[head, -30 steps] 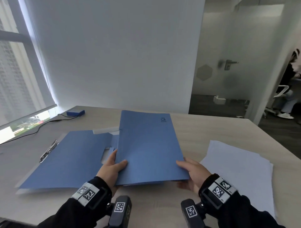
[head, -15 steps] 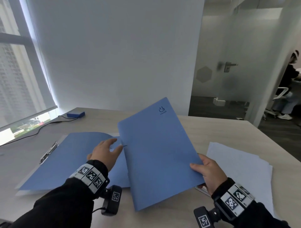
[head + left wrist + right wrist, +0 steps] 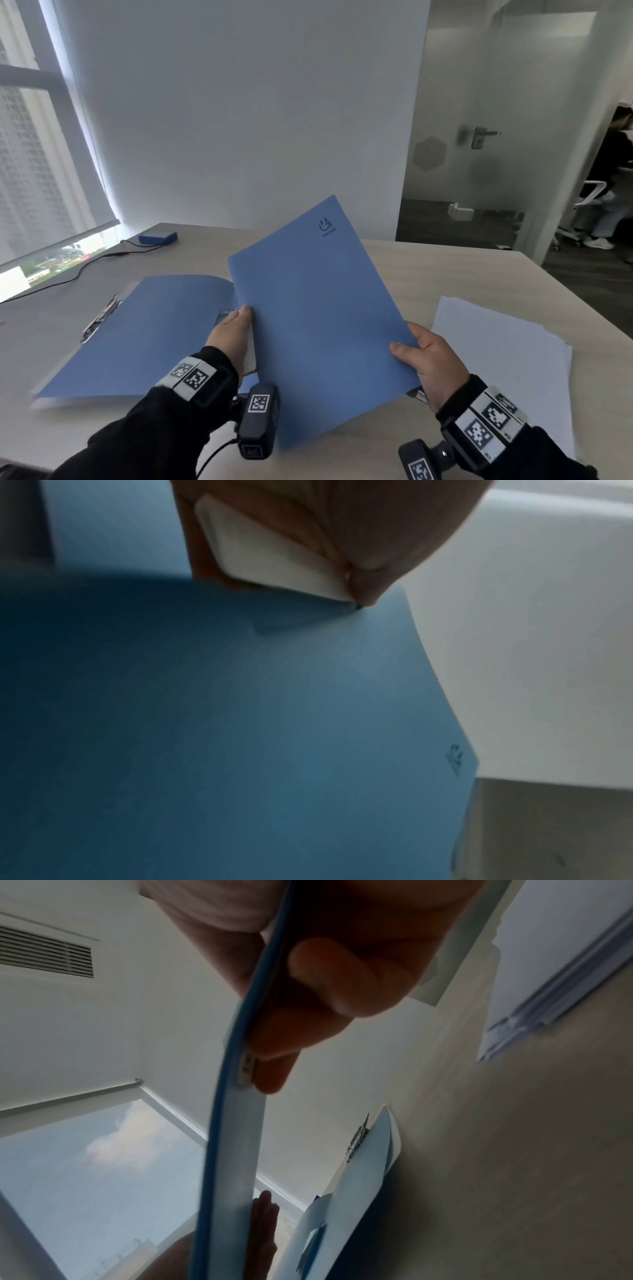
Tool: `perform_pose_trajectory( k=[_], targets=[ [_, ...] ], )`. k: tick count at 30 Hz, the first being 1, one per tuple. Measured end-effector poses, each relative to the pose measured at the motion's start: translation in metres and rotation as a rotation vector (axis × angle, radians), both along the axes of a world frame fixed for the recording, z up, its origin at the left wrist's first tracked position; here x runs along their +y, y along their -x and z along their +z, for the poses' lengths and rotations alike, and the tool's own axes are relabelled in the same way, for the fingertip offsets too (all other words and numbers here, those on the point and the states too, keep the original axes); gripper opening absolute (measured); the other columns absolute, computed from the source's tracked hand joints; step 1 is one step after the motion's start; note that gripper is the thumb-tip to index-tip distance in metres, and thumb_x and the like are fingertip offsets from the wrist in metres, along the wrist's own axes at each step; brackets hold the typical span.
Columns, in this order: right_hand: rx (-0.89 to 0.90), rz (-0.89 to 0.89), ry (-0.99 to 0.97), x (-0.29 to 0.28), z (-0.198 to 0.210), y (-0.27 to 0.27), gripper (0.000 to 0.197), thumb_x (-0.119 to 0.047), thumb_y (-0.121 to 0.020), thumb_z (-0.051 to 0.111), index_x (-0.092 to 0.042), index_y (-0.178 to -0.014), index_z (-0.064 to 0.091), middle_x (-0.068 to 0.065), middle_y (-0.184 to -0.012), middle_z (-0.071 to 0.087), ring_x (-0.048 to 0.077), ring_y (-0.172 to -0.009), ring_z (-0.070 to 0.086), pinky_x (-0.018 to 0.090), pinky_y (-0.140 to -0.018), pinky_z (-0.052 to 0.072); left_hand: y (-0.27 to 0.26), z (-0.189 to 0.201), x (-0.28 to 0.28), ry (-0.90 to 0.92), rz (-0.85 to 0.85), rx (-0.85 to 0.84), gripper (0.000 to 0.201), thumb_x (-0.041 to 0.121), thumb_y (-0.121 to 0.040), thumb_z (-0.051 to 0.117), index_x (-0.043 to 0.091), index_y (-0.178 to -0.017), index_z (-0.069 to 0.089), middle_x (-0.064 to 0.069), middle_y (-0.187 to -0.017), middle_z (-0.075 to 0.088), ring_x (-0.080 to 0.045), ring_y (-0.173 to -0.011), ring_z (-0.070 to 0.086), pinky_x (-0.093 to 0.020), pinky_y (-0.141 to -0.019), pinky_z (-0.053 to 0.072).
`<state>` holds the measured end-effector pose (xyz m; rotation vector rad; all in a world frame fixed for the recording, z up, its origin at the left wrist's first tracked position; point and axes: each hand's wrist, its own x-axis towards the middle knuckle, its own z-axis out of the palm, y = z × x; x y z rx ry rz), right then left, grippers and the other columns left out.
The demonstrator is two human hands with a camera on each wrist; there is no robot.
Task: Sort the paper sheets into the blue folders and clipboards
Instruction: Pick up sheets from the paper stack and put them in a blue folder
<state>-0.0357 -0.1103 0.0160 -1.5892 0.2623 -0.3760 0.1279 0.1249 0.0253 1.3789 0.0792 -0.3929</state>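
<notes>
Holding a flat blue card folder with a small printed logo (image 3: pixel 322 325) tilted up off the pale wood-grain counter (image 3: pixel 445 274), centre of the head view. Gripping its right edge with the right hand (image 3: pixel 428 366), thumb on the front cover and fingers (image 3: pixel 329 988) curled behind, as the right wrist view confirms, with white sheets showing between the covers at that edge. Reaching to the folder's left edge with the left hand (image 3: pixel 229 339), fingers fairly straight along that edge; in the left wrist view, a fingertip (image 3: pixel 369 588) touching the cover's edge beside a white rounded piece, though whether anything is pinched there cannot be told. Lying flat at left of the frame, a second large blue folder or clipboard with a metal clip on its far left edge (image 3: pixel 137 335); lying at lower right, a loose stack of white paper sheets (image 3: pixel 507 359), well apart from the lifted folder. Judging the step as opening or squaring the held folder before filing. Doing it well likely meaning: keeping the right-hand pinch firm but near the edge so the cover does not crease, sliding the left fingertips under the front cover alone rather than through the sheets inside, and lowering the folder back toward the counter before spreading it, so nothing slips out of the open side. Watching the tilt, since loose sheets inside could slide toward the lower corner.
</notes>
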Motion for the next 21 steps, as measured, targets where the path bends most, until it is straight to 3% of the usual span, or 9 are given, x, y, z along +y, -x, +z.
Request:
perform_pose_trajectory(
  k=[3,6,9,13,16,21],
  targets=[
    [0.019,-0.022,-0.059,0.006,-0.006,-0.002,0.038,-0.019,-0.075,0.056,-0.032,-0.107,0.072,0.015,-0.097,0.074,0.032,-0.071,0.063,0.033,-0.054,0.038,0.008,-0.006,-0.011,0.113,0.053,0.02,0.021,0.03,-0.096,0.047,0.017,-0.106,0.061,-0.005,-0.098,0.067,-0.024,-0.079,0.064,-0.034,-0.066,0.054],
    [0.057,-0.022,-0.064,0.004,-0.009,-0.002,0.038,-0.019,-0.074,0.055,-0.026,-0.11,0.067,0.013,-0.089,0.073,0.026,-0.061,0.061,0.029,-0.048,0.037,0.006,-0.009,-0.018,0.159,0.03,0.016,0.016,0.021,-0.097,0.047,0.018,-0.104,0.062,-0.007,-0.096,0.068,-0.029,-0.083,0.065,-0.04,-0.073,0.055],
    [0.138,-0.078,-0.043,-0.011,-0.009,-0.003,0.023,-0.012,-0.085,0.05,-0.02,-0.104,0.06,0.01,-0.074,0.06,0.017,-0.044,0.048,0.02,-0.04,0.028,0.003,-0.011,-0.018,0.162,-0.039,0.016,0.019,0.015,-0.096,0.049,0.015,-0.109,0.063,-0.012,-0.1,0.071,-0.033,-0.087,0.067,-0.044,-0.076,0.056],
    [0.127,-0.214,-0.2,-0.04,-0.009,-0.008,0.02,0.0,-0.092,0.04,-0.01,-0.104,0.054,0.013,-0.075,0.053,0.011,-0.033,0.035,0.015,-0.035,0.022,0.011,-0.015,-0.02,0.051,-0.162,-0.006,0.023,0.021,-0.094,0.052,0.015,-0.115,0.058,-0.011,-0.103,0.07,-0.03,-0.086,0.068,-0.036,-0.068,0.055],
    [0.146,-0.334,-0.245,-0.069,-0.012,-0.022,0.022,-0.001,-0.095,0.041,-0.013,-0.109,0.053,0.015,-0.074,0.049,0.013,-0.033,0.031,0.014,-0.037,0.023,0.016,-0.022,-0.019,-0.021,-0.194,-0.02,0.022,0.022,-0.095,0.05,0.017,-0.115,0.057,-0.01,-0.104,0.069,-0.028,-0.093,0.067,-0.034,-0.07,0.047],
    [0.224,-0.505,-0.226,-0.11,-0.021,-0.063,0.022,-0.006,-0.097,0.041,-0.012,-0.115,0.051,0.012,-0.076,0.047,0.014,-0.044,0.034,0.014,-0.04,0.026,0.02,-0.027,-0.016,-0.078,-0.198,-0.003,0.022,0.02,-0.094,0.052,0.01,-0.111,0.062,-0.008,-0.091,0.068,-0.025,-0.081,0.065,-0.028,-0.058,0.043]
  ],
)
